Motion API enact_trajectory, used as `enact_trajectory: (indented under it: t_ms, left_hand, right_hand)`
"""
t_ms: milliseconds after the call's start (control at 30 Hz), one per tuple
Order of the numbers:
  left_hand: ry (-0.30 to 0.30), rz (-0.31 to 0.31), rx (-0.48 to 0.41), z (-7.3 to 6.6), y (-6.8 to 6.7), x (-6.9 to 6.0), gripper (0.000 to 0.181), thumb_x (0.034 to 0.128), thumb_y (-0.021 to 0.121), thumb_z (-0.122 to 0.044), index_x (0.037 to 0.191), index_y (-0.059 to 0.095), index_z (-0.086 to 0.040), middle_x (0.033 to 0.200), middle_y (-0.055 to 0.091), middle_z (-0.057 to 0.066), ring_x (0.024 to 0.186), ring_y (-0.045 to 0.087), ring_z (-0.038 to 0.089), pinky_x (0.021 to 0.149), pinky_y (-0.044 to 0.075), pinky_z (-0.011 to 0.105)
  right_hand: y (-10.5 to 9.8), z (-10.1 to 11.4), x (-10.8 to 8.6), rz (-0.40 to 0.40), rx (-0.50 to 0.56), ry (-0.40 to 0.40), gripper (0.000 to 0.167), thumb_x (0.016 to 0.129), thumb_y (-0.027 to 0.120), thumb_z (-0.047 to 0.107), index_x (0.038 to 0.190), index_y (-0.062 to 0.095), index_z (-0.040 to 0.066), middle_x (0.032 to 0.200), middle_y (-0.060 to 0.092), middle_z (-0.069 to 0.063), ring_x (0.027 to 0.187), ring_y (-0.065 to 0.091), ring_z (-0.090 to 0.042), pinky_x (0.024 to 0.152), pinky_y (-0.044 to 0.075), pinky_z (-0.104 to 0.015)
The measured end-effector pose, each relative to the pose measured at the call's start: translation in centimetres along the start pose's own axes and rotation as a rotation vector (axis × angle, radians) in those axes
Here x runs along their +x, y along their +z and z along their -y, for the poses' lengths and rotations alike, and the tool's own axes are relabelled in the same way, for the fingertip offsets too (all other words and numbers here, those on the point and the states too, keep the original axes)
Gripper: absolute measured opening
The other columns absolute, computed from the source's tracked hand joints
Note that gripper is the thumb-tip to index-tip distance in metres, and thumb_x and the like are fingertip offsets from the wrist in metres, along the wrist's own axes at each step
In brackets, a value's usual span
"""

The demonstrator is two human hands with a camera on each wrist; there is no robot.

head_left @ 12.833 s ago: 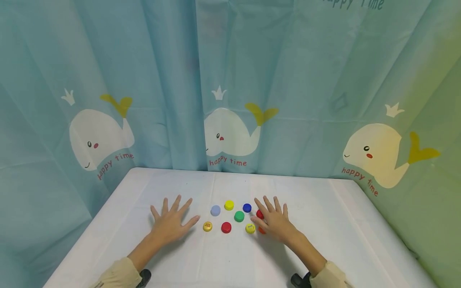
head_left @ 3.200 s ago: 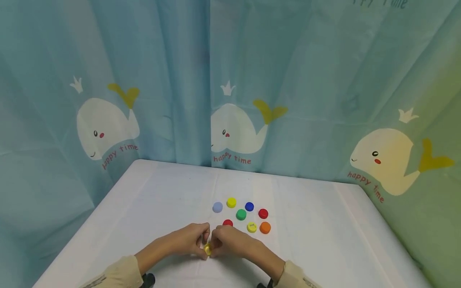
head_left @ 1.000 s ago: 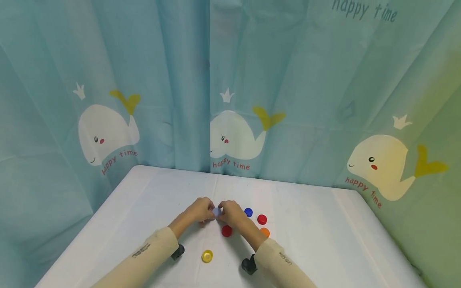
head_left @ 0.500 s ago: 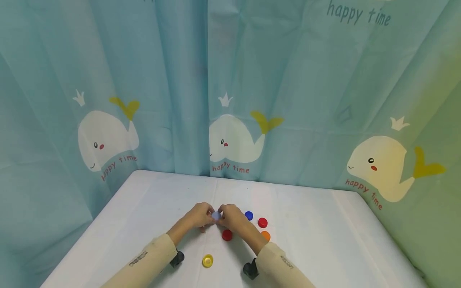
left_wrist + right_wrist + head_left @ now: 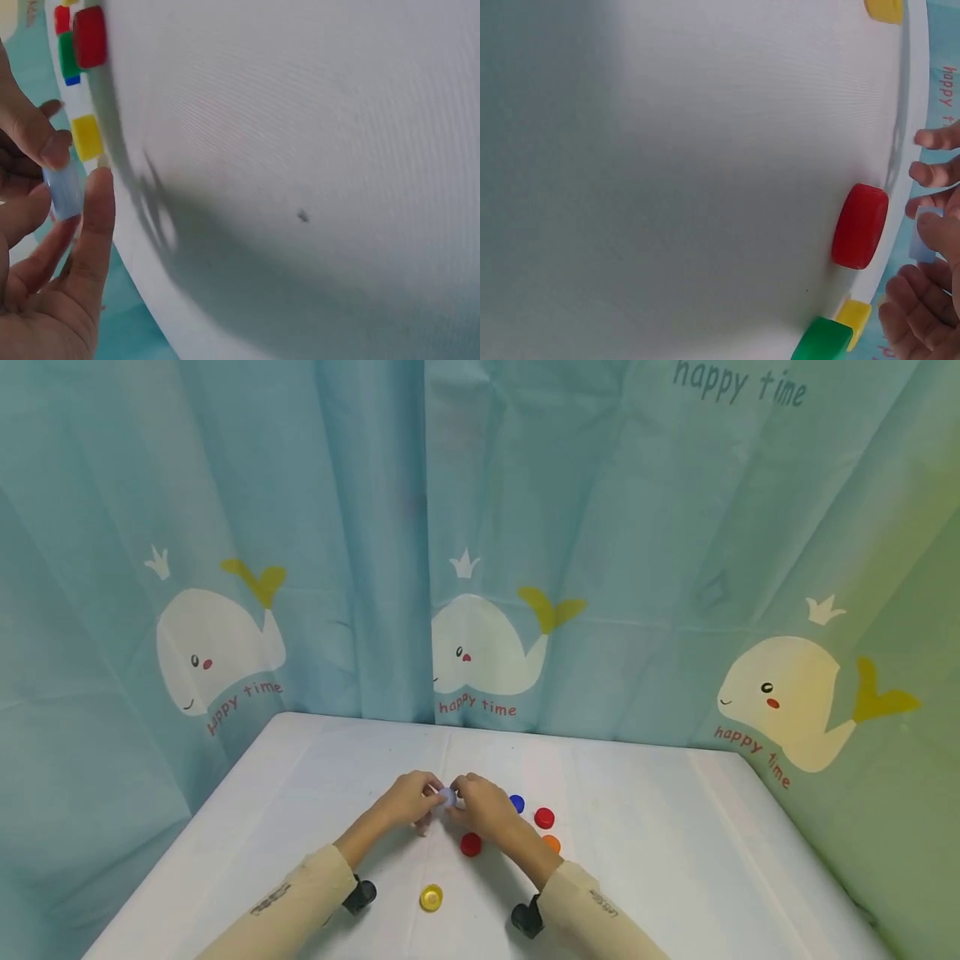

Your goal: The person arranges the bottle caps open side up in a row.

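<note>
A light blue bottle cap [image 5: 448, 798] is held up between both hands in the head view. My left hand [image 5: 408, 800] pinches it from the left, and my right hand [image 5: 483, 806] pinches its right side. In the left wrist view the light blue cap [image 5: 64, 193] stands on edge between thumb and fingertips. The right wrist view shows the same cap [image 5: 925, 244] partly hidden by a thumb. Nearer the body lies a gold-yellow cap [image 5: 431, 897], hollow side up. Just in front of my right hand sits a red cap [image 5: 471, 844].
Right of my right hand lie a blue cap [image 5: 517, 804], another red cap [image 5: 544, 817] and an orange cap [image 5: 551, 844]. A yellow cap [image 5: 88, 137] and a green cap [image 5: 67, 54] are hidden in the head view. A whale-print curtain [image 5: 360, 568] hangs behind the white table [image 5: 660, 827].
The gold-yellow cap was moved toward the body and turned hollow side up. Both hands then went to the light blue cap and took hold of it. Over the last half second it tilts slightly.
</note>
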State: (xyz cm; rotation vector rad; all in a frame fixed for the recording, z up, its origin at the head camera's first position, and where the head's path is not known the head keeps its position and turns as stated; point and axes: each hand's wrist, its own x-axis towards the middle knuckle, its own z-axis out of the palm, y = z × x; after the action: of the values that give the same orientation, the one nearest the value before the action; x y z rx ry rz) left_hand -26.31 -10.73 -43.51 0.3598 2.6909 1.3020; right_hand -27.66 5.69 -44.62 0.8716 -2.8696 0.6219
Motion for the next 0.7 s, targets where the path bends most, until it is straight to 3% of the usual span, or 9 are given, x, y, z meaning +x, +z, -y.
enact_trajectory:
  t_ms: [300,433,700]
  left_hand:
    - [0.007,0.006,-0.116,-0.4,-0.1,-0.1,0.025,0.0917,0.06,-0.006,0.109,0.06,0.012,0.08,0.061,0.013,0.056,0.061,0.019,0.051,0.051,0.028]
    - [-0.017,0.026,-0.174,-0.6,-0.3,-0.4,0.028,0.0919,0.06,-0.006,0.11,0.058,0.015,0.083,0.061,0.016,0.059,0.061,0.017,0.054,0.052,0.029]
    - [-0.005,0.006,-0.246,-1.2,-0.3,-0.9,0.024,0.092,0.06,-0.006,0.106,0.061,0.013,0.082,0.066,0.01,0.069,0.064,0.018,0.061,0.053,0.028]
  right_hand:
    - [-1.0,0.0,-0.5,-0.019,0.075,-0.055,0.026,0.085,0.071,0.014,0.104,0.06,0.001,0.085,0.065,-0.005,0.074,0.06,-0.01,0.068,0.05,-0.019]
    - [-1.3,0.0,-0.8,-0.02,0.127,-0.075,0.026,0.085,0.07,0.012,0.105,0.059,0.0,0.083,0.065,-0.004,0.073,0.06,-0.01,0.066,0.049,-0.018]
    - [-1.5,-0.5,-1.9,-0.034,0.303,-0.099,0.026,0.089,0.066,0.016,0.11,0.059,0.002,0.085,0.067,-0.002,0.073,0.062,-0.007,0.066,0.05,-0.019]
